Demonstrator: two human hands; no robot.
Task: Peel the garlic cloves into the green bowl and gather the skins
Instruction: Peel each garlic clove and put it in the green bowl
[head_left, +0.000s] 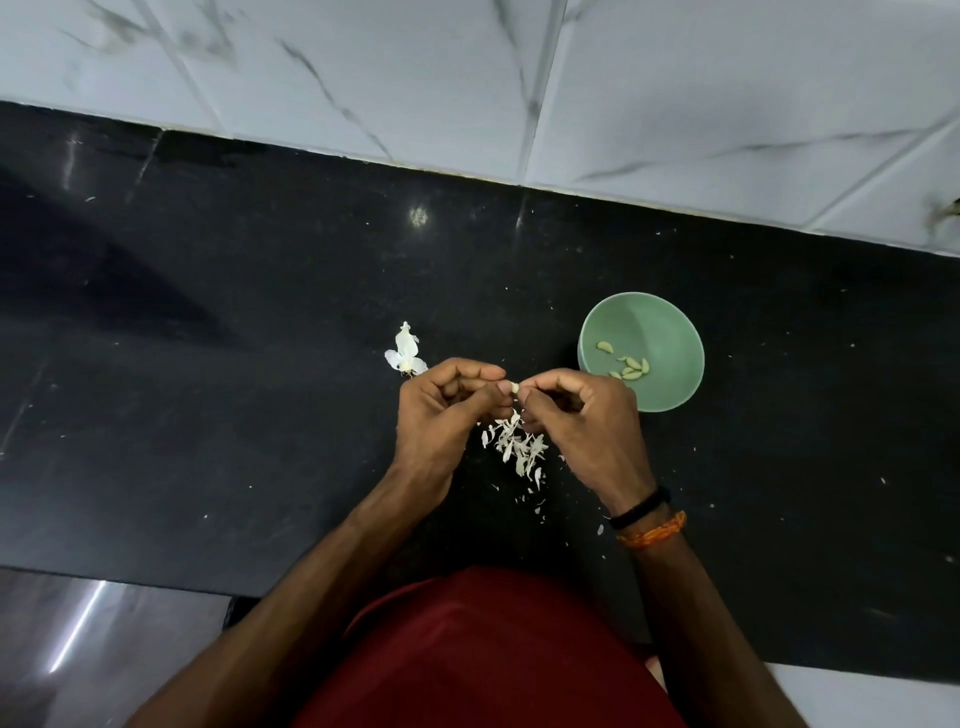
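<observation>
Our left hand and right hand pinch 1 garlic clove between fingertips to strip it. Skins drop beneath our fingers; the green bowl sits beside them.

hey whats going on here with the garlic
A person is peeling garlic at a black counter. Both hands, left hand and right hand, pinch one garlic clove between the fingertips, above a pile of skins on the counter. The green bowl, just to the right, already holds several peeled cloves. A stripped garlic husk lies to the left of the hands. Loose skin flakes are scattered toward the person, not yet gathered.
</observation>
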